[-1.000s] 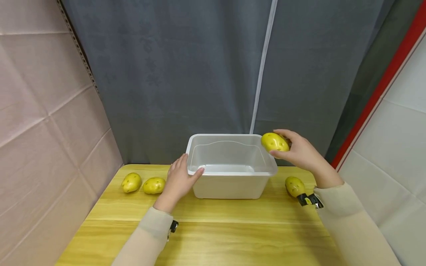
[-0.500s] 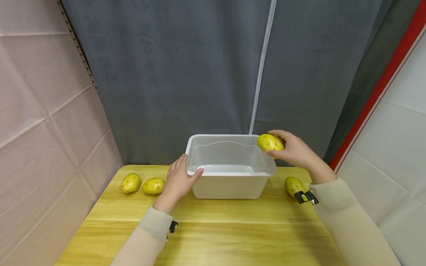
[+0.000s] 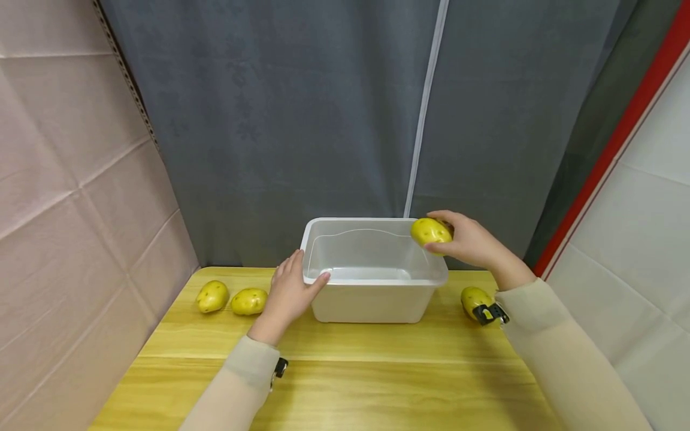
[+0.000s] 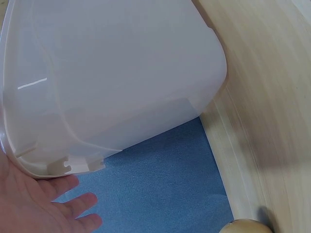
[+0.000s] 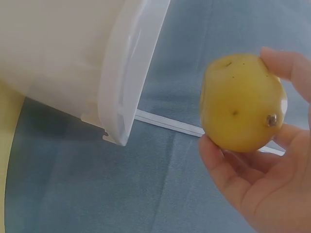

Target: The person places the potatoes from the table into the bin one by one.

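One held potato (image 3: 430, 230), yellow, dotted with dark eyes: gripped in the right hand (image 3: 468, 239), thumb and fingers curved about it and parted by the width of the potato. One container, a white plastic bin (image 3: 372, 302), rectangular and open-topped: stood to the left of the grip, its right rim overlapped by the held potato in the head view, a gap between the two shown in the right wrist view; its smooth floor and inner walls are exposed to view. One left hand (image 3: 291, 293): placed across the bin from the grip, at the near left corner of the rim, fingers extended and loosely spread. One lower potato (image 3: 471, 299): set below the grip, partly covered by a black wrist mount (image 3: 490, 313). Two potatoes, an inner potato (image 3: 250, 301) and an outer potato (image 3: 212, 296): set side by side well left of the grip, past the left hand. One wooden table (image 3: 377, 383): spread beneath all. One grey-blue curtain (image 3: 280, 120): hung behind the grip.
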`<move>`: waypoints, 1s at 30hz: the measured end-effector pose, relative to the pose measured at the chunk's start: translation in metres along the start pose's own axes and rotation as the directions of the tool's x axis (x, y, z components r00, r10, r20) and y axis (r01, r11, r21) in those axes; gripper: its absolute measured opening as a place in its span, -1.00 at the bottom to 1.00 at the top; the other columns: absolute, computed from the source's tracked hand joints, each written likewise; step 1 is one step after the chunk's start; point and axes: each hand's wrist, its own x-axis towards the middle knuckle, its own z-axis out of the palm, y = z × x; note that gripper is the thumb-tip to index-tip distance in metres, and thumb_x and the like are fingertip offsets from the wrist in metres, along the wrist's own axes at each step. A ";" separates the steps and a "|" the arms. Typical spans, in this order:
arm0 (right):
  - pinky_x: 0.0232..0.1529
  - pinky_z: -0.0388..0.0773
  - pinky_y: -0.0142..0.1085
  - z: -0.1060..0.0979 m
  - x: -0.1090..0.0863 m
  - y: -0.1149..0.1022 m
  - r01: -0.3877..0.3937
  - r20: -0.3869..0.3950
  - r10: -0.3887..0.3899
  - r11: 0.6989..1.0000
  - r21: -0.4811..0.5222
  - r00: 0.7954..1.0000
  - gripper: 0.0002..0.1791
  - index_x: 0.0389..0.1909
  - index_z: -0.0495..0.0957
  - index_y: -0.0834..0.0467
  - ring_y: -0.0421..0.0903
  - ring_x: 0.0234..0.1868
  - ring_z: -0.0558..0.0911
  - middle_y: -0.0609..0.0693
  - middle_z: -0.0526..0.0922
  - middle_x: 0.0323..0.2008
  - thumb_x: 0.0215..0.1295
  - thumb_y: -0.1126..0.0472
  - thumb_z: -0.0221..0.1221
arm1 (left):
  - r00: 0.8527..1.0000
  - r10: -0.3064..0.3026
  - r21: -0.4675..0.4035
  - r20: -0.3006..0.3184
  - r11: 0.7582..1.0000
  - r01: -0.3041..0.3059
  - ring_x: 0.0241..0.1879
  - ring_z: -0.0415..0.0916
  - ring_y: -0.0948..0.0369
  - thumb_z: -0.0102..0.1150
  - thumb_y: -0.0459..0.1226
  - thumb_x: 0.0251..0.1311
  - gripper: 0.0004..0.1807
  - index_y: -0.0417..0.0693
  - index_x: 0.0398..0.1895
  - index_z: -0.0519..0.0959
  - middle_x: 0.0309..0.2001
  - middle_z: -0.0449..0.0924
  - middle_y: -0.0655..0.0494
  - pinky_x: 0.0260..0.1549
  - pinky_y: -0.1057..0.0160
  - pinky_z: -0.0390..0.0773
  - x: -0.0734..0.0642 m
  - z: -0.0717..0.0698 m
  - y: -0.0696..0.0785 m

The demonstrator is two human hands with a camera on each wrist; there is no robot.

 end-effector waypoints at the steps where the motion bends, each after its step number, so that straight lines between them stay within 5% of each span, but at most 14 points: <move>1: -0.02 0.53 -0.05 0.000 0.001 0.000 -0.001 0.002 0.001 1.000 -0.001 1.000 -0.13 0.47 0.24 0.21 0.08 -0.05 0.52 0.19 0.48 0.21 0.23 -0.05 0.36 | 1.000 0.001 0.000 -0.001 1.000 -0.001 0.47 0.03 -0.21 -0.06 0.40 0.26 0.11 -0.29 0.55 0.05 0.52 0.07 -0.24 0.44 -0.20 -0.04 0.000 0.000 0.000; 30: 0.05 0.56 0.00 0.002 0.023 0.001 -0.007 0.099 0.006 1.000 0.018 0.995 -0.18 0.42 0.29 0.24 0.09 0.01 0.54 0.23 0.51 0.16 0.24 -0.01 0.36 | 1.000 -0.007 -0.003 0.011 1.000 0.008 0.48 0.01 -0.19 -0.05 0.38 0.27 0.09 -0.28 0.55 0.04 0.53 0.06 -0.23 0.45 -0.18 -0.07 -0.001 -0.004 -0.003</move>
